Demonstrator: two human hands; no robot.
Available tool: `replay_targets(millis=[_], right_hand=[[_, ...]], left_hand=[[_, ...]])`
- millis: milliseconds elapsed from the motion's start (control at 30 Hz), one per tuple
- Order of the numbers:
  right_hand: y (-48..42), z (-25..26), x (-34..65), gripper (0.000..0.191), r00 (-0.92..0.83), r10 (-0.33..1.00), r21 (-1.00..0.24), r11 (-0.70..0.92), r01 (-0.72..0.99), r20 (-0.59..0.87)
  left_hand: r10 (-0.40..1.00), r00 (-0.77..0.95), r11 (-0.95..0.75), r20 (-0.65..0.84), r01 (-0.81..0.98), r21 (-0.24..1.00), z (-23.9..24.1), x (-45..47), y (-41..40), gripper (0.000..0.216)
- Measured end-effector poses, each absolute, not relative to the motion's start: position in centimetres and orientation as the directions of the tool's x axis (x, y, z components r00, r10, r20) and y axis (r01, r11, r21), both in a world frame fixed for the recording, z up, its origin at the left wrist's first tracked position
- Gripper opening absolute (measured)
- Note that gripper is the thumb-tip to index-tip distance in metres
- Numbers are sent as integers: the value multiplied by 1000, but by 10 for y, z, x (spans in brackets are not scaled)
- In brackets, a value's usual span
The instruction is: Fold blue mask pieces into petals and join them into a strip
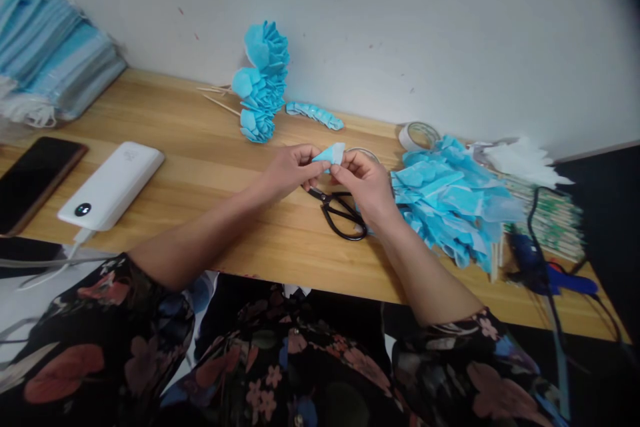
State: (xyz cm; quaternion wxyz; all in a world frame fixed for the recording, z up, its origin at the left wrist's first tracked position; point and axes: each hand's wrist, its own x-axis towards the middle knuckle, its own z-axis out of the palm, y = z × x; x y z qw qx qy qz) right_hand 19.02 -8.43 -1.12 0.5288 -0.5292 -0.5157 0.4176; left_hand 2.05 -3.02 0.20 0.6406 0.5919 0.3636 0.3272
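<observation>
My left hand point(290, 170) and my right hand point(365, 183) meet above the wooden table point(210, 167), both pinching one small light-blue fabric piece point(331, 154) between thumbs and fingers. Black scissors point(341, 212) lie on the table just below my right hand. A heap of cut blue fabric pieces point(450, 203) sits right of my right hand. Finished blue fabric flowers point(263, 83) on thin sticks lie at the back by the wall.
A white power bank point(113, 183) and a dark phone point(33, 180) lie at the left, with stacked blue face masks point(50, 53) behind. Tape rolls point(417, 135), white scraps point(525, 160), wooden sticks point(550, 217) and a blue glue gun point(540, 267) crowd the right end.
</observation>
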Motion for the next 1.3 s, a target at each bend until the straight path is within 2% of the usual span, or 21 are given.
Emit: replay_targets(millis=[133,333,467,800,933,1067,1300], right_hand=[[-86,-6,193,28,80,995,-997,61,48,65],[-84,-2,198,30,115,990,-996,79,34,83],[-83,-5,199,34,114,986,-988,111,107,123],[-82,-10,202,15,122,970,-940,168,297,212],[-86,-5,199,8,135,919,-847,274,455,370],[-91,-1,199,11,62,869,-713,359,603,490],[-89,-2,204,14,-64,817,-606,474,638,573]], left_hand=[[840,534,92,-90,23,996,2,18,-28,25],[819,565,71,-102,77,995,4,18,-29,24],[805,584,33,-99,123,992,3,19,-32,23],[796,595,21,-112,158,987,6,19,-35,24],[786,605,44,-127,149,988,6,19,-33,23],[781,607,88,-149,130,988,7,19,-32,23],[786,603,124,-135,60,990,8,17,-31,23]])
